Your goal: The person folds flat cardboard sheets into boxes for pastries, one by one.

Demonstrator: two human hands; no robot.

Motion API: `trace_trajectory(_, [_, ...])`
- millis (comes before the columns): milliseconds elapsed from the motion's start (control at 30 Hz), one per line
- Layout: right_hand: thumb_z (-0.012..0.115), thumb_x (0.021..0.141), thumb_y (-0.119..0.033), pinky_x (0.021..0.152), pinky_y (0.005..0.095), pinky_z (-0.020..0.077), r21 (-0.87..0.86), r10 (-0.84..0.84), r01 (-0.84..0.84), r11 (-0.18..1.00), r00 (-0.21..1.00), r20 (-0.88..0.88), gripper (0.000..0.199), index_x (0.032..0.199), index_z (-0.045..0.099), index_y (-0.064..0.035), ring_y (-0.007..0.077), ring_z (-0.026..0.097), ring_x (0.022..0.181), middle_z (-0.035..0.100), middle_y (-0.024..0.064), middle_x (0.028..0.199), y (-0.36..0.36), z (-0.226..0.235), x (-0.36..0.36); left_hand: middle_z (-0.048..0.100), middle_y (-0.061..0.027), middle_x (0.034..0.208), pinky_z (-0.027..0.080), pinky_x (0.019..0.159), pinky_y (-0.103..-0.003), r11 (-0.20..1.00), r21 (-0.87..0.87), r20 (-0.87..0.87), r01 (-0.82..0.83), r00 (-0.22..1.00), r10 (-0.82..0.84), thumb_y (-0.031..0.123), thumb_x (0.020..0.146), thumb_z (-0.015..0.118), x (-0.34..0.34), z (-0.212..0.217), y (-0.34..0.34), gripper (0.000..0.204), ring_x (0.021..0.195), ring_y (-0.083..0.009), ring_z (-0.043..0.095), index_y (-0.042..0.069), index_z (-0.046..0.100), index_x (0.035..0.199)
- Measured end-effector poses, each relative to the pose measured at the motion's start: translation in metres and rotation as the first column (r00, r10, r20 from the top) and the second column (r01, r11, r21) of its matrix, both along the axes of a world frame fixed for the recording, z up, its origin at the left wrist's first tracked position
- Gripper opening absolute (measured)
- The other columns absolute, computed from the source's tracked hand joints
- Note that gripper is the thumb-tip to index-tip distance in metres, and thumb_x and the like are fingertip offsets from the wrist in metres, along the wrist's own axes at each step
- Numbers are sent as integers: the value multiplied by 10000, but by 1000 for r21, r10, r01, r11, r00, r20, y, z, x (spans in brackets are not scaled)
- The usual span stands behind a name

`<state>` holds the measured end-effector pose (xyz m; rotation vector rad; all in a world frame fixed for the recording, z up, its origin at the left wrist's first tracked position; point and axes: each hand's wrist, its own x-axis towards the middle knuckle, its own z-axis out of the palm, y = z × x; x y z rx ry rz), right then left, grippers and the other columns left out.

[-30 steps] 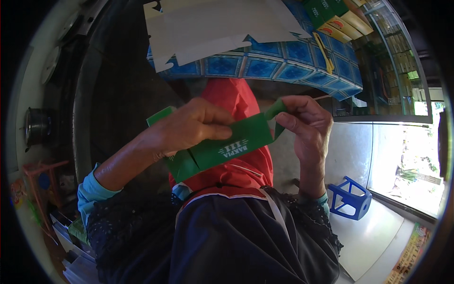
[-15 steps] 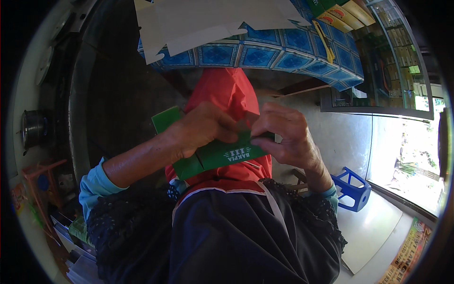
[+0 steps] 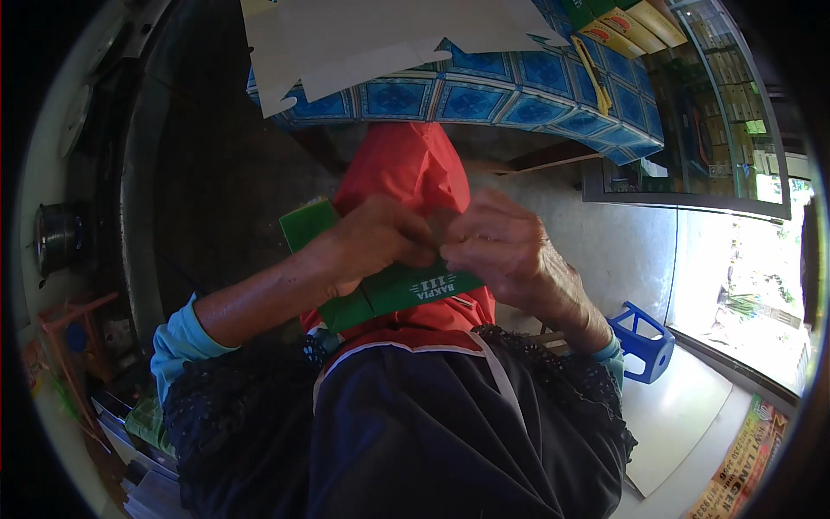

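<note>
A green cardboard box point(image 3: 393, 294) with pale printing lies over my lap, partly folded, its far-left flap standing out past my left wrist. My left hand point(image 3: 376, 238) is closed at its upper edge, thumb and fingers pressed together on the card. Close beside it, my right hand point(image 3: 501, 246) pinches the right part of that same edge and covers the box's right end. The fingertips nearly meet, and what lies right between them is hard to see. Red cloth point(image 3: 402, 164) spreads beneath the box across my knees.
Ahead stands a table with a blue tiled-pattern cover point(image 3: 480, 99), bearing flat pale card sheets point(image 3: 363, 43), a yellow strap point(image 3: 592, 78) and green-and-yellow boxes point(image 3: 627, 30). A glass cabinet point(image 3: 726, 112) is at far right, a blue plastic stool point(image 3: 644, 342) below it.
My right hand has moved left along the box edge, closer to my left hand, and now covers more of the box's right end. The left hand stays nearly in place.
</note>
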<state>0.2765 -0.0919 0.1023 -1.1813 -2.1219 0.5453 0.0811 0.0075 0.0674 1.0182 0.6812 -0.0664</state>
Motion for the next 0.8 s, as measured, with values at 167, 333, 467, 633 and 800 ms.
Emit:
trace_trajectory(167, [744,675,35,694,351,491,-65,-33,28,997,996,-79,207,818,618,-46,223,603,850,634,52,869,5,-7,4,725,-74,903,525,753,-260,998,59,64,14,998,-17,-33,817,685,2,14,0,186,816,-111,671,-50,722,999])
trace_trajectory(333, [815,761,-113,755,302,495,-628,-156,-116,769,920,-360,293,981,633,-48,161,640,934,679,51,980,2,4,20,702,-76,841,502,659,-286,808,579,208,109,939,-275,53,838,722,-10,33,-12,146,747,-134,663,-36,714,954])
trace_trajectory(467, [776,837,-282,842,319,491,-578,-410,112,808,811,-417,449,1175,622,-29,176,644,990,684,95,1058,-4,-19,36,639,-73,793,492,562,-321,668,743,312,40,862,-399,53,800,737,-22,66,-31,105,711,-182,637,-26,668,809])
trace_trajectory(633, [684,902,-310,1030,362,426,-755,-453,188,629,877,-159,656,1439,455,-10,235,529,1259,543,166,1373,-12,-53,40,564,-81,812,465,485,-296,461,881,378,-103,740,-557,24,661,701,-30,79,-54,141,722,-180,559,-11,565,668])
trace_trajectory(800, [629,871,-30,1106,329,355,-574,-512,194,795,723,-465,671,1492,376,-7,209,437,1362,507,195,1437,11,-35,38,548,-93,828,489,547,-320,216,976,140,-10,791,-596,66,668,698,-23,77,-53,147,688,-208,553,6,570,709])
